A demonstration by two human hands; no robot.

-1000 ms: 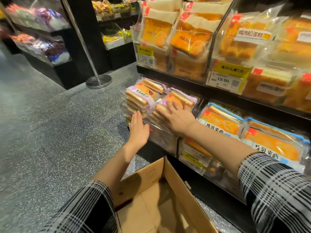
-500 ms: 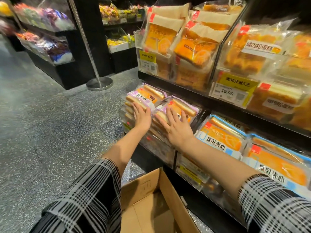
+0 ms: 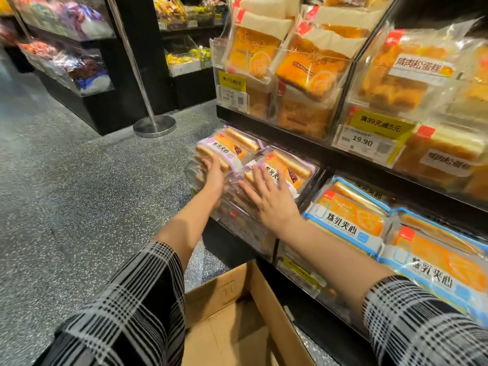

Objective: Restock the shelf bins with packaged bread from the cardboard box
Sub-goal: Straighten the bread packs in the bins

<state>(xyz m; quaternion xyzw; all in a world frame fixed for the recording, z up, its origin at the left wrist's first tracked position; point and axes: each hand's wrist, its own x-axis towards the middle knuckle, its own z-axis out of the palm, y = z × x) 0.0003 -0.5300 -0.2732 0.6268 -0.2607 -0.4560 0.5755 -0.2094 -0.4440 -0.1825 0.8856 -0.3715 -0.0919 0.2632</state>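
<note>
Both arms reach forward, away from the body, with plaid sleeves pushed up and forearms bare. The left hand (image 3: 214,173) is farther out and more to the left, its fingers extended and close together. The right hand (image 3: 273,195) lies just beside it, palm down, fingers straight and spread apart.

1. Left hand (image 3: 214,175) lies flat on the left stack of purple-labelled bread packs (image 3: 224,150), at 11 o'clock from the cardboard box (image 3: 266,294).
2. Right hand (image 3: 272,198), fingers spread, presses the right purple-labelled stack (image 3: 287,165).
3. Blue-labelled bread packs (image 3: 351,217) fill the bin at 3 o'clock of the right hand.
4. A yellow price tag (image 3: 369,138) reading 19.90 hangs at 2 o'clock.
</note>
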